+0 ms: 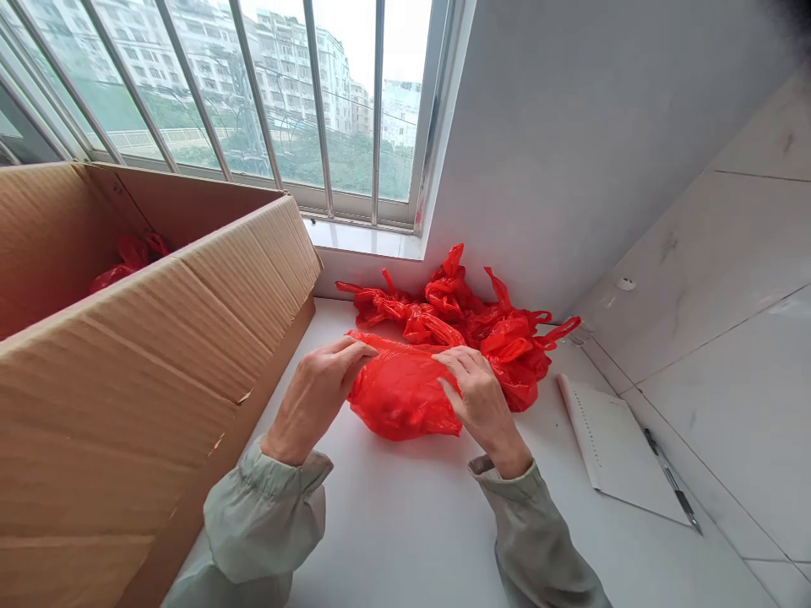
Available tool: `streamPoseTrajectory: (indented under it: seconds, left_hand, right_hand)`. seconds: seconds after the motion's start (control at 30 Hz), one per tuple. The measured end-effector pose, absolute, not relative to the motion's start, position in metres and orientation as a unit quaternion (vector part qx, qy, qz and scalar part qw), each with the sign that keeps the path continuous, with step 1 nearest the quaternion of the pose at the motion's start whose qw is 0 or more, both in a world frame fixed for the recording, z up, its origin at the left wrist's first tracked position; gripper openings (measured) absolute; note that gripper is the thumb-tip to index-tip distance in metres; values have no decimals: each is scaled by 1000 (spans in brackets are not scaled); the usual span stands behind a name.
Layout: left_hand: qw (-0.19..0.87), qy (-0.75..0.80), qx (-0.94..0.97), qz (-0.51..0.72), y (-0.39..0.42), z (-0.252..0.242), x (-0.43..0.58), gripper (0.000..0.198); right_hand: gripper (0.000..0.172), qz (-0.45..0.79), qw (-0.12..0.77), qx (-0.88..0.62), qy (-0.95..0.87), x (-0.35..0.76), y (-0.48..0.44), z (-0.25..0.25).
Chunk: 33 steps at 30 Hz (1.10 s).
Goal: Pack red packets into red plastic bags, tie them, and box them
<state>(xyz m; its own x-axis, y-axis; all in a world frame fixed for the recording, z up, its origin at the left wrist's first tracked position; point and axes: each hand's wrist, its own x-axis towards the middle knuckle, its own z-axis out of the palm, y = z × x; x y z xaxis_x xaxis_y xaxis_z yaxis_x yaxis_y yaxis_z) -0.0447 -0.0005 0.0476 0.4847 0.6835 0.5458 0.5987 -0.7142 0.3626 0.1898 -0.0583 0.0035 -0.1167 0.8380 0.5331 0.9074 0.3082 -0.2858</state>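
Note:
A red plastic bag [402, 401] with something bulky inside lies on the white tabletop in front of me; its contents cannot be made out. My left hand [323, 384] pinches the bag's upper left edge, thumb and fingers together. On the other side, my right hand [478, 397] rests against the bag's upper right part, with its thumb apart from the fingers. Just behind, several knotted red plastic bags [449, 287] are heaped against the wall.
A large open cardboard box [209, 312] stands at left, with red bags [130, 253] partly visible inside. On the right lie a notebook [627, 447] and a black pen [672, 477] beside the tiled wall. A barred window [272, 101] is behind the table [393, 540].

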Motion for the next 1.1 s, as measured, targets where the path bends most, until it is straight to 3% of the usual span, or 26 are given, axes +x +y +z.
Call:
streamPoseTrajectory:
  seconds: [0.17, 0.3, 0.4, 0.47, 0.63, 0.77, 0.93, 1.07, 1.1]
  left_hand:
    - [14, 342, 864, 368, -5, 50, -44, 14]
    - [-23, 343, 891, 298, -7, 41, -33, 52]
    - [-53, 378, 889, 253, -4, 31, -29, 71]
    - [-64, 396, 884, 238, 0, 27, -32, 62]
    - [-14, 365, 899, 241, 3, 41, -53, 33]
    - [34, 358, 898, 253, -8, 61, -67, 32]
    - [51, 337, 908, 244, -25, 73, -71, 37]
    - [46, 292, 928, 224, -34, 74, -72, 50]
    - [47, 286, 932, 220, -36, 73, -74, 52]
  right_hand:
    - [45, -87, 229, -645, -724, 187, -50, -10]
    - [46, -104, 232, -665, -703, 187, -46, -17]
    - [24, -103, 237, -662, -703, 186, -43, -21]
    - [13, -90, 241, -646, -718, 187, -44, -19]
    - [19, 16, 242, -551, -798, 186, -64, 8]
    - [14, 100, 250, -514, -814, 179, -79, 25]
    - [42, 96, 162, -561, -806, 172, -77, 13]
    - [17, 104, 121, -612, -774, 172, -75, 3]
    - [26, 106, 121, -623, -766, 172, -76, 2]
